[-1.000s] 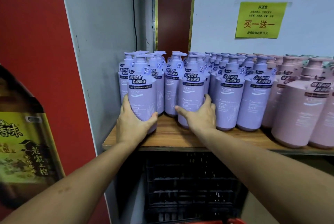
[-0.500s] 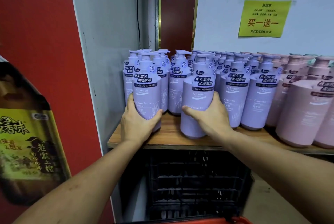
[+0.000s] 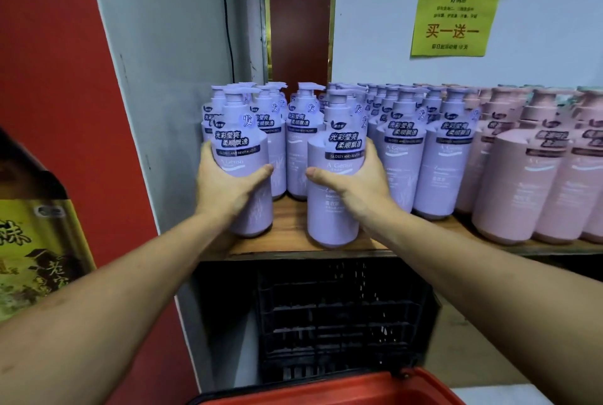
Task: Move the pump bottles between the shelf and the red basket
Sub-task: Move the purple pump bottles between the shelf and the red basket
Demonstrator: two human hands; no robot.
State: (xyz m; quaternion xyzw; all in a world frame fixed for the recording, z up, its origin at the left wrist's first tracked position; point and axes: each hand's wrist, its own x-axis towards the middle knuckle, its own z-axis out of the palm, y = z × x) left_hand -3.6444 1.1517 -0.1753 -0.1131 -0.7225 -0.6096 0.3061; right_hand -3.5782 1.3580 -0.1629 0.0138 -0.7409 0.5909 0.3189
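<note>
Wooden shelf (image 3: 293,238), front row: two lilac pump bottles being gripped mid-body, left hand (image 3: 225,186) and right hand (image 3: 355,186) each closed around one, apparently for transfer to red basket (image 3: 359,388).

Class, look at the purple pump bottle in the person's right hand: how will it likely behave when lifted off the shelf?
The purple pump bottle is tall on a narrow base, so it may tip if nudged high. Its smooth, matte-looking wall could slip, though the right hand wraps its middle. It looks like stiff plastic, probably heavy if full; the fill level is hidden.

Even indoor light, soft focus, wide-angle bend at edges, dark under shelf (image 3: 293,241)
</note>
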